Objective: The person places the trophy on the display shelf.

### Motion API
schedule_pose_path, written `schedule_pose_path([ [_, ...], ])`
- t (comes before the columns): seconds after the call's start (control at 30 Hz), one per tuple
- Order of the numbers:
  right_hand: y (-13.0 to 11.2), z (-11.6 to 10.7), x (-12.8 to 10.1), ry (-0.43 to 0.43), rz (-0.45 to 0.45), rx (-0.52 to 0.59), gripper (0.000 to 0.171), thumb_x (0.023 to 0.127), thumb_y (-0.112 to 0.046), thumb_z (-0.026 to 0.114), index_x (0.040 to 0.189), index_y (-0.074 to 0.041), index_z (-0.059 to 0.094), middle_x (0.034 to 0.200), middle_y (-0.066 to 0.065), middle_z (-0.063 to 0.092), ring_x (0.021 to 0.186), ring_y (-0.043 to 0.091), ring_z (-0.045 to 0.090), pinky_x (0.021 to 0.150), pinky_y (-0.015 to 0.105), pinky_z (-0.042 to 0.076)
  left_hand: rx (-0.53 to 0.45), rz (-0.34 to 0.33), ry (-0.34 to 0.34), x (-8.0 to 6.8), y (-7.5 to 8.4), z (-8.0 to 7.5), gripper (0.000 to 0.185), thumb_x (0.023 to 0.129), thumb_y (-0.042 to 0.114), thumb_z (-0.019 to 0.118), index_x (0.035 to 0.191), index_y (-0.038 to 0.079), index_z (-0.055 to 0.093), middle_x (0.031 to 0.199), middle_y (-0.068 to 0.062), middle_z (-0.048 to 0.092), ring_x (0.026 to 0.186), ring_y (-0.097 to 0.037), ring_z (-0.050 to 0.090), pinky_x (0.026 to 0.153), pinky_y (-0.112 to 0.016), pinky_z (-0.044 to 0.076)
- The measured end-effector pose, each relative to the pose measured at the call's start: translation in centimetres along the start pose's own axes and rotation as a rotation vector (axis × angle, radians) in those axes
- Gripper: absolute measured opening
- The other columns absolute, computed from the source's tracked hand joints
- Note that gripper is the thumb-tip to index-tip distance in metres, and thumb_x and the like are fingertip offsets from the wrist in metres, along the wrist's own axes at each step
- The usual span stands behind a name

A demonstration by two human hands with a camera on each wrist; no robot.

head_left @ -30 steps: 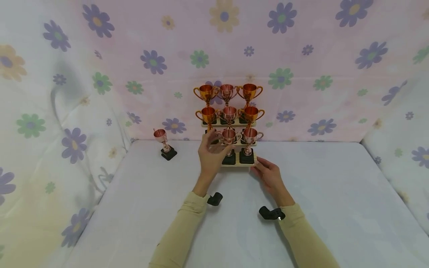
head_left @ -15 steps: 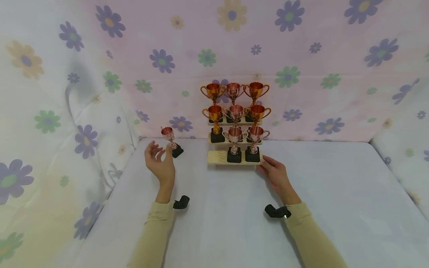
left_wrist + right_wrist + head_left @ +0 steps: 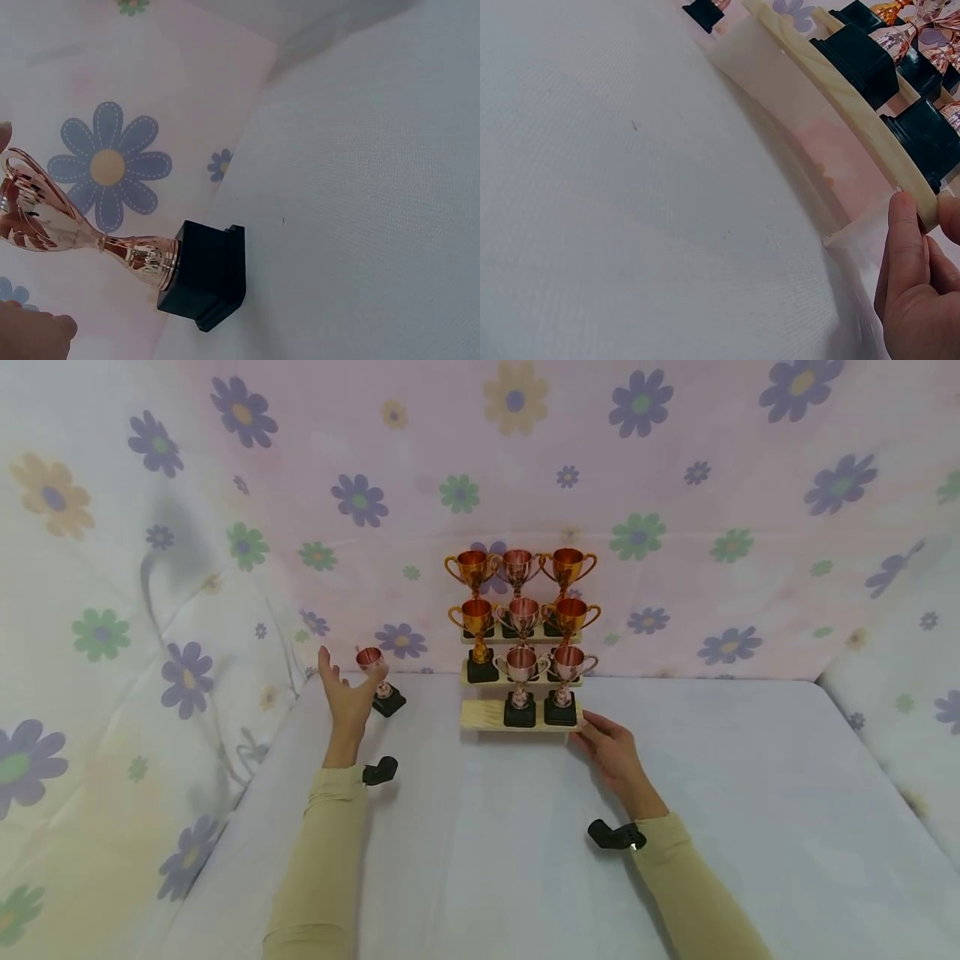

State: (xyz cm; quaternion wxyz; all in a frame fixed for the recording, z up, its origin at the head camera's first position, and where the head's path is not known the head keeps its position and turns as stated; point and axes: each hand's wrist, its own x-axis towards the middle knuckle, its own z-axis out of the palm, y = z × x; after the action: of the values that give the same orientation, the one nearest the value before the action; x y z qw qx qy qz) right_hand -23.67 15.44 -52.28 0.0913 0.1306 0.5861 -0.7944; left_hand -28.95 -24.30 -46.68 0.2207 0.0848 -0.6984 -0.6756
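A lone rose-gold trophy cup (image 3: pixel 388 702) on a black base stands on the table at left. My left hand (image 3: pixel 347 703) is beside it, fingers spread and raised, thumb overlapping the cup in the head view. In the left wrist view, a fingertip and the thumb lie on either side of the trophy cup (image 3: pixel 45 217), apart from its base. My right hand (image 3: pixel 611 752) pinches the right end of the lowest step of a tiered wooden stand (image 3: pixel 482 715), thumb above and fingers beneath, as the right wrist view shows. The left end of that step is bare wood.
Gold and rose-gold trophies (image 3: pixel 519 610) fill the stand's upper two steps; two rose-gold ones (image 3: pixel 561 708) stand on the lowest. A flowered cloth (image 3: pixel 637 535) hangs behind and at both sides. White cloth covers the table (image 3: pixel 487 860).
My left hand has left the stand's lowest step, moved left and then forward to the lone trophy, its fingers spreading. My right hand stays at the stand's right end.
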Motion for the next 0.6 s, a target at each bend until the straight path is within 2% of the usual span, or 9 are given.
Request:
schedule_pose_path([
  [0.17, 0.1, 0.0, -0.2, 0.007, -0.003, -0.012, 0.049, 0.108, -0.008, 0.047, 0.154, 0.005, 0.035, 0.158, 0.022, 0.037, 0.126, 0.02, 0.055, 0.102, 0.022, 0.052, -0.121, -0.035, -0.082, -0.3, 0.8, 0.3, 0.102, 0.09, 0.002, 0.073, 0.163, 0.008, 0.001, 0.17, -0.016, 0.007, 0.156, -0.036, 0.01, 0.129, -0.048, 0.014],
  [0.23, 0.1, 0.1, -0.2, 0.011, -0.014, -0.008, 0.049, 0.107, -0.008, 0.049, 0.153, 0.006, 0.036, 0.157, 0.024, 0.037, 0.126, 0.021, 0.056, 0.099, 0.022, 0.054, -0.154, -0.069, -0.104, -0.4, 1.0, 0.4, 0.099, 0.092, 0.001, 0.071, 0.163, 0.007, 0.003, 0.169, -0.017, 0.013, 0.155, -0.036, 0.016, 0.127, -0.046, 0.022],
  [0.3, 0.2, 0.1, -0.2, 0.005, -0.021, -0.007, 0.05, 0.107, -0.008, 0.05, 0.152, 0.007, 0.036, 0.157, 0.026, 0.037, 0.124, 0.02, 0.057, 0.097, 0.021, 0.055, -0.176, -0.109, -0.106, -0.4, 0.8, 0.3, 0.096, 0.092, 0.001, 0.071, 0.163, 0.009, 0.007, 0.167, -0.017, 0.021, 0.153, -0.035, 0.025, 0.123, -0.037, 0.033],
  [0.37, 0.2, 0.1, -0.1, 0.001, -0.024, -0.003, 0.05, 0.107, -0.007, 0.05, 0.152, 0.008, 0.036, 0.157, 0.027, 0.036, 0.121, 0.019, 0.058, 0.097, 0.021, 0.055, -0.188, -0.142, -0.103, -0.5, 0.7, 0.3, 0.092, 0.092, 0.002, 0.072, 0.163, 0.008, 0.014, 0.164, -0.016, 0.028, 0.147, -0.032, 0.036, 0.112, -0.026, 0.046],
  [0.43, 0.3, 0.1, 0.0, 0.004, -0.022, 0.005, 0.049, 0.107, -0.006, 0.049, 0.152, 0.008, 0.036, 0.156, 0.026, 0.037, 0.12, 0.018, 0.059, 0.098, 0.021, 0.055, -0.203, -0.148, -0.095, -0.5, 0.6, 0.3, 0.088, 0.091, 0.002, 0.073, 0.162, 0.007, 0.02, 0.16, -0.017, 0.034, 0.139, -0.029, 0.046, 0.099, -0.02, 0.053],
  [0.6, 0.2, -0.1, 0.2, 0.0, -0.008, 0.008, 0.048, 0.108, -0.006, 0.046, 0.153, 0.006, 0.034, 0.157, 0.023, 0.037, 0.119, 0.015, 0.058, 0.101, 0.021, 0.053, -0.212, -0.095, -0.051, -0.4, -0.1, 0.5, 0.084, 0.087, 0.002, 0.078, 0.156, 0.001, 0.031, 0.141, -0.014, 0.049, 0.11, -0.018, 0.058, 0.071, -0.017, 0.06],
])
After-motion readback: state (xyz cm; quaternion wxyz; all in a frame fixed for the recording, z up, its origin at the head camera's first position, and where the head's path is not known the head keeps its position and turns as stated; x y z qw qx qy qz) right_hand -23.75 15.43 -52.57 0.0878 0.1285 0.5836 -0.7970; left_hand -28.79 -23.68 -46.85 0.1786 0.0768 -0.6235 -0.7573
